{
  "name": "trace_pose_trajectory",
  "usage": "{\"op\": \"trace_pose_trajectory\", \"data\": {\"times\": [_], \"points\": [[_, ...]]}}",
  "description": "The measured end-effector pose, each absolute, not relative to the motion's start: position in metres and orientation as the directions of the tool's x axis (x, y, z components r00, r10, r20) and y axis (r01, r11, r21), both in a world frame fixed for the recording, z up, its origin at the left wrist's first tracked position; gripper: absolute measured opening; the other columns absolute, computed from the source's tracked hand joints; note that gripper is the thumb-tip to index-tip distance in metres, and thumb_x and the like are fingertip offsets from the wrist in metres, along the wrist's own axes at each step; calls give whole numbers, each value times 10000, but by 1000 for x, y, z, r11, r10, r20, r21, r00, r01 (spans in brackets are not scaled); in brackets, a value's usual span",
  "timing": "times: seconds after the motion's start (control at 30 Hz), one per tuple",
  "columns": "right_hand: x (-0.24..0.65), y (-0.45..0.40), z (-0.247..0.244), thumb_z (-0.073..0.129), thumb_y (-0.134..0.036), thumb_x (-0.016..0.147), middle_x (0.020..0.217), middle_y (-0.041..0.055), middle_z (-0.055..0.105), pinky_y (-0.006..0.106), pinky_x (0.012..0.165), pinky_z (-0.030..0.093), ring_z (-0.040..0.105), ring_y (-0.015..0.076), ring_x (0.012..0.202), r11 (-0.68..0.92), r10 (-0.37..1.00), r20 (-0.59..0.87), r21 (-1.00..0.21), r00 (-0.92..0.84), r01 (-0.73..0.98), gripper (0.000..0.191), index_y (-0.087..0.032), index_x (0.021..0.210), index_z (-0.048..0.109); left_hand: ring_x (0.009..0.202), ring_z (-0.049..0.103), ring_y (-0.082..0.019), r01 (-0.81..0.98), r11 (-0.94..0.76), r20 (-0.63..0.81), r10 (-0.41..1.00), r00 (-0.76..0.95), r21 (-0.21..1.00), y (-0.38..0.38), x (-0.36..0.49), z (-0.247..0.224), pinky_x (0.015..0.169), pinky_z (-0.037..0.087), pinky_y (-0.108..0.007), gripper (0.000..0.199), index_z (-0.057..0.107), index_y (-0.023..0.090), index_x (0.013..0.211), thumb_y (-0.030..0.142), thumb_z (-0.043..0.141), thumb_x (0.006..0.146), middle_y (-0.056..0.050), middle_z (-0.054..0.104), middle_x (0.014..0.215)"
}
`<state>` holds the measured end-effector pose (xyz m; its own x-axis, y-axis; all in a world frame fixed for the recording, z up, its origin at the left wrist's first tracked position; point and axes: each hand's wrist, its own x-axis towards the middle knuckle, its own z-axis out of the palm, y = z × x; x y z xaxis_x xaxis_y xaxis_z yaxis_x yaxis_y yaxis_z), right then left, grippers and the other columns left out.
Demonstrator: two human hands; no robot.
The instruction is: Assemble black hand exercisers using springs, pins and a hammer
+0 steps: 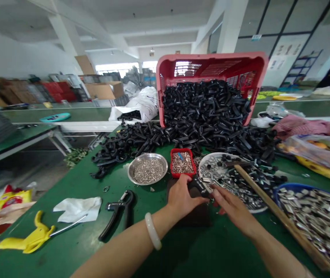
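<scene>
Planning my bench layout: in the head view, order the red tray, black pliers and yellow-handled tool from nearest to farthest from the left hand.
From the left hand:
1. Red tray, just ahead
2. Black pliers, to its left
3. Yellow-handled tool, far left

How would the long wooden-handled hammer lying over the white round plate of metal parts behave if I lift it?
The wooden-handled hammer will probably feel stiff, since its straight handle shows no bend. It is likely heavier at the dark head, at the far end. Lifting it may also shift the loose small metal parts on the white round plate.
</scene>
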<state>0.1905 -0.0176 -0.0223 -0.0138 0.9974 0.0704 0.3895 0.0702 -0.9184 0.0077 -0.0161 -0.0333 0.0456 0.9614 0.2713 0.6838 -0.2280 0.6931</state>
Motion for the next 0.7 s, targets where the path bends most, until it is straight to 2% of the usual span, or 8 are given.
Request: {"op": "trace_pose_trajectory", "data": {"times": [0.1, 0.2, 0.23, 0.33, 0.43, 0.5, 0.63, 0.7], "points": [[131, -8, -30, 566, -536, 679, 695, 19, 629, 245, 457, 431, 559, 138, 551, -181, 982, -187, -960, 8, -213, 391, -178, 832, 607, 834, 558, -220, 723, -299, 315, 942, 118, 623, -21, 14, -29, 713, 451, -350, 610, 440, 184, 1018, 556, 644, 580, -67, 560, 939], [107, 4, -42, 693, -441, 581, 587, -44, 563, 201, 394, 382, 495, 89, 460, -247, 952, -301, -856, 50, -454, 330, -190, 745, 554, 865, 542, -211, 792, -369, 305, 921, 242, 486, -5, -13, -20, 724, 444, -328, 484, 509, 201, 954, 593, 532, 672, -61, 564, 951], [106, 7, -47, 700, -428, 580, 560, -60, 533, 186, 363, 349, 469, 76, 431, -274, 947, -321, -843, 22, -463, 322, -196, 724, 528, 862, 540, -204, 833, -343, 287, 929, 234, 433, 6, -33, -15, 724, 439, -319, 439, 537, 214, 906, 602, 482, 707, -48, 573, 928], [107, 6, -60, 664, -441, 644, 533, -80, 462, 157, 325, 288, 437, 60, 406, -293, 955, -288, -890, -69, -350, 318, -196, 691, 466, 902, 533, -195, 958, 62, 258, 956, -137, 280, 46, -116, 1, 743, 424, -308, 357, 556, 228, 981, 445, 300, 860, -62, 574, 999], [108, 2, -69, 599, -482, 704, 539, -74, 435, 162, 316, 290, 434, 60, 406, -233, 971, -217, -955, -102, -181, 330, -186, 688, 455, 1033, 473, -266, 883, 461, 170, 867, -469, 88, 73, -209, 5, 777, 408, -361, 320, 531, 215, 1101, 303, 355, 848, -121, 517, 1134], [108, 1, -72, 568, -497, 725, 538, -73, 424, 169, 315, 300, 427, 62, 403, -211, 974, -198, -968, -107, -133, 338, -184, 683, 447, 1051, 448, -336, 856, 515, 121, 847, -517, 52, 76, -256, -1, 791, 390, -427, 347, 553, 152, 1079, 321, 466, 789, -182, 521, 1111], [107, 2, -73, 552, -492, 741, 554, -72, 422, 166, 326, 306, 418, 58, 415, -205, 974, -189, -971, -127, -126, 328, -187, 686, 443, 1093, 414, -324, 885, 464, 79, 882, -464, 15, 70, -294, -22, 884, 319, -436, 418, 547, 213, 1089, 373, 584, 704, -131, 516, 1147], [106, 2, -72, 557, -493, 735, 569, -67, 432, 164, 328, 306, 426, 60, 427, -203, 975, -188, -971, -122, -128, 323, -189, 700, 454, 1125, 383, -321, 903, 421, 95, 899, -428, 82, 73, -290, -32, 916, 286, -426, 408, 558, 202, 1049, 382, 602, 686, -133, 506, 1153]]}}
